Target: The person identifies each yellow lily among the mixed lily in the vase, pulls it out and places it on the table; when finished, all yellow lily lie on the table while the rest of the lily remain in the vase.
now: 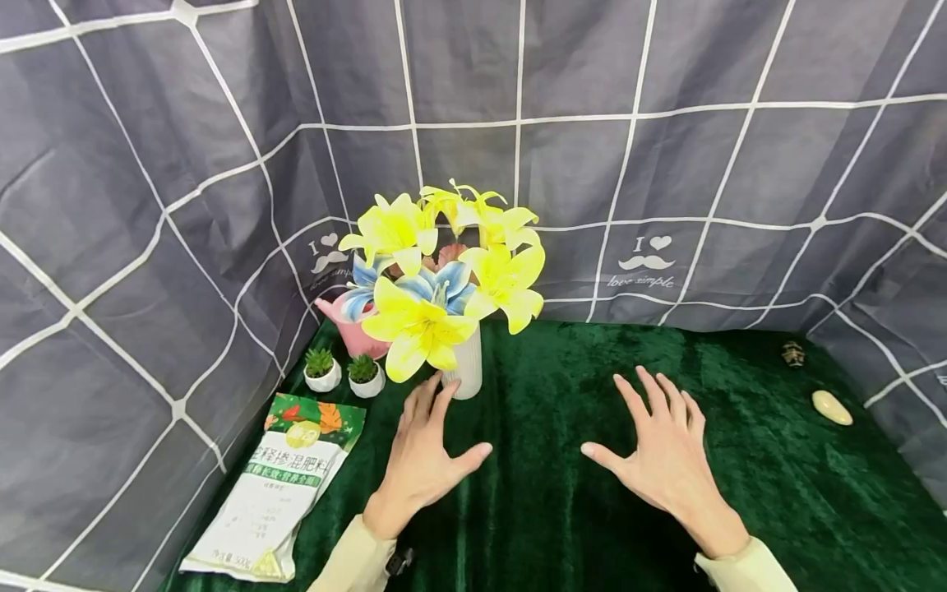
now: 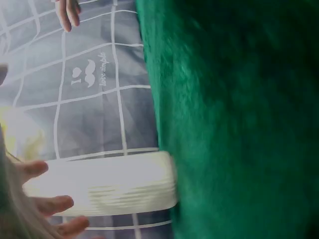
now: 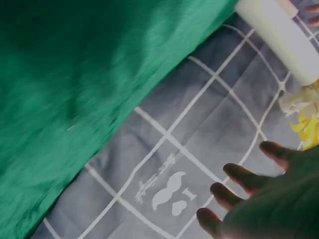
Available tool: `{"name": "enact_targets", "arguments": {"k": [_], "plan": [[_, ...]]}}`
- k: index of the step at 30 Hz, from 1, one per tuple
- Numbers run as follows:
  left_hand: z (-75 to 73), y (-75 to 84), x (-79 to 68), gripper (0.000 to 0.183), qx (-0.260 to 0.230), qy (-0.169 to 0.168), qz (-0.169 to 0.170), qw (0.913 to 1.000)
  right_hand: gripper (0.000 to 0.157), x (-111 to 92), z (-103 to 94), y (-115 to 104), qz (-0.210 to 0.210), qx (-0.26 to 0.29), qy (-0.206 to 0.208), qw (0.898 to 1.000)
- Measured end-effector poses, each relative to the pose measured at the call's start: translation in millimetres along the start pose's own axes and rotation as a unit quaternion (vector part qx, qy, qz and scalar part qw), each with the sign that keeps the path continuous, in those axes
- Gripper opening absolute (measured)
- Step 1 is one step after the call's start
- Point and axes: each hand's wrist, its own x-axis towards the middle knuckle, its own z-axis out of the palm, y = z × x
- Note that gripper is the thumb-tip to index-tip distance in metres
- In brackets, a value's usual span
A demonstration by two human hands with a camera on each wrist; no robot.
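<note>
A white ribbed vase [image 1: 466, 366] stands left of centre, holding yellow lilies [image 1: 422, 329] and blue flowers [image 1: 444, 288]. My left hand [image 1: 422, 460] hovers with fingers spread, its fingertips overlapping the vase's lower part in the head view. In the left wrist view the vase [image 2: 119, 184] lies sideways across the picture, just beyond the fingers [image 2: 52, 205]. My right hand [image 1: 669, 456] is spread over the cloth on the right, holding nothing. The right wrist view shows its fingers [image 3: 244, 177] apart, with the vase [image 3: 279, 40] at the upper right.
Two small potted succulents [image 1: 323, 370] and a pink watering can [image 1: 355, 329] stand left of the vase. A fertilizer bag [image 1: 274, 493] lies nearer on that side. At the far right, a pale stone [image 1: 832, 408] and a small dark patterned object [image 1: 793, 354] rest on the green cloth [image 1: 547, 493].
</note>
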Motion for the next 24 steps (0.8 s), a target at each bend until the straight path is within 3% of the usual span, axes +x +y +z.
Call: {"name": "enact_targets", "arguments": {"k": [3, 6, 9, 12, 18, 24], "plan": [[2.4, -2.6, 4.9, 0.085, -0.072, 0.037, -0.011, 0.9967, 0.089, 6, -3.8, -12, -0.003, 0.062, 0.026, 0.998], [6.3, -6.3, 11.5, 0.077, -0.121, 0.095, -0.012, 0.9880, 0.077, 14, -7.8, -28, -0.019, 0.122, 0.054, 0.991], [10.5, -9.7, 19.7, 0.071, -0.158, 0.157, -0.012, 0.9749, 0.066, 25, -10.8, -47, -0.051, 0.182, 0.082, 0.979], [14.5, -12.7, 29.2, 0.070, -0.186, 0.197, -0.025, 0.9623, 0.054, 37, -12.1, -68, -0.091, 0.239, 0.106, 0.961], [24.0, -19.6, 51.1, 0.082, -0.208, 0.216, -0.058, 0.9523, 0.031, 63, -5.5, -111, -0.166, 0.322, 0.136, 0.922], [37.5, -28.4, 77.1, 0.092, -0.257, 0.238, -0.020, 0.9365, 0.022, 88, 10.2, -146, -0.191, 0.331, 0.159, 0.910]]}}
